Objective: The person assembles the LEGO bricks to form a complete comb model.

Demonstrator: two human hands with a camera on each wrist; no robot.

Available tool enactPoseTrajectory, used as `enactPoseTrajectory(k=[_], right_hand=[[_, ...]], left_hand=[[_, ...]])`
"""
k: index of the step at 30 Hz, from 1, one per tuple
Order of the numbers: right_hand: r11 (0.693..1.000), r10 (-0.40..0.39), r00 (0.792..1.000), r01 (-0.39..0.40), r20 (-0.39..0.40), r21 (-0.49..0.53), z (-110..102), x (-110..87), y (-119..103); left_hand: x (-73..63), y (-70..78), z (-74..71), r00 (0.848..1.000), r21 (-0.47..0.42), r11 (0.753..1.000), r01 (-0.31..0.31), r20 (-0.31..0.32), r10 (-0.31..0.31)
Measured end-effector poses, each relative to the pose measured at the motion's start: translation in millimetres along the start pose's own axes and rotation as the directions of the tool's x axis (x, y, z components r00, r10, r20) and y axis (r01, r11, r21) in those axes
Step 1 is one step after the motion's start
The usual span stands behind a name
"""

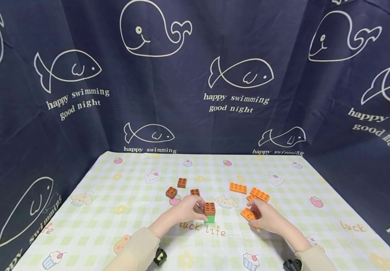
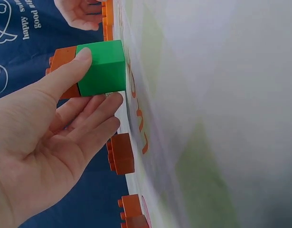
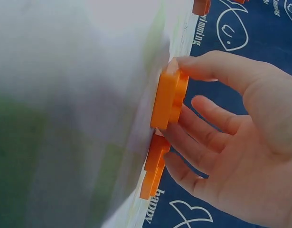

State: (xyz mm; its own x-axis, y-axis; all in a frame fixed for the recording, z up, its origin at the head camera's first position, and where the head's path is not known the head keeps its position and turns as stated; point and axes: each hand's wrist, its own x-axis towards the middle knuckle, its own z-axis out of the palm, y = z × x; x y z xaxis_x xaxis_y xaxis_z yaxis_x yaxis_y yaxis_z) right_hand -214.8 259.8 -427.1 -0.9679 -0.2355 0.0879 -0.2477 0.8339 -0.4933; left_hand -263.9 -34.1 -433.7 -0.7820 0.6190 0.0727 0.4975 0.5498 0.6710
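Observation:
My left hand [image 1: 189, 209] pinches a two-brick stack between thumb and fingers. A brown brick [image 1: 210, 207] with studs up sits on top of a green block [image 2: 102, 69]. In the left wrist view the thumb lies across the joint between the two, and the green underside is right at the tablecloth. To the right, my right hand [image 1: 266, 217] holds an orange studded brick [image 3: 165, 99] by its ends, thumb at one end and fingers at the other, low over the cloth. A brown brick [image 1: 195, 192] stands just behind the left hand.
Two more brown bricks, one at the back [image 1: 182, 183] and one to its left [image 1: 171, 192], sit beyond the left hand. Behind the right hand lie a long orange brick [image 1: 238, 188], another orange brick [image 1: 260, 194] and a smaller orange piece [image 1: 250, 197]. A checked tablecloth [image 1: 113, 210] covers the table.

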Motion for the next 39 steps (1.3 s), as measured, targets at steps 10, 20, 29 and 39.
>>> enactPoseTrajectory(k=[10,20,29,39], right_hand=[[0.993,0.113,0.994,-0.112,0.011,-0.028,1.3,-1.5,-0.4],[0.991,0.131,0.991,-0.131,0.006,-0.021,1.8,-0.7,1.7],[0.995,0.087,0.996,-0.088,-0.026,-0.043,-0.2,-1.7,0.9],[0.997,0.049,0.996,-0.053,-0.072,-0.058,-4.5,1.1,1.0]], left_hand=[[0.3,-4.3,1.2,1.0,0.038,0.999,-0.009,-0.02,0.01],[-0.5,-3.6,-0.1,1.0,0.022,1.0,-0.003,-0.019,0.004],[0.1,-1.6,-0.4,1.0,0.031,1.0,0.005,-0.016,-0.005],[1.9,-2.7,0.3,1.0,0.018,1.0,0.005,-0.014,-0.005]])
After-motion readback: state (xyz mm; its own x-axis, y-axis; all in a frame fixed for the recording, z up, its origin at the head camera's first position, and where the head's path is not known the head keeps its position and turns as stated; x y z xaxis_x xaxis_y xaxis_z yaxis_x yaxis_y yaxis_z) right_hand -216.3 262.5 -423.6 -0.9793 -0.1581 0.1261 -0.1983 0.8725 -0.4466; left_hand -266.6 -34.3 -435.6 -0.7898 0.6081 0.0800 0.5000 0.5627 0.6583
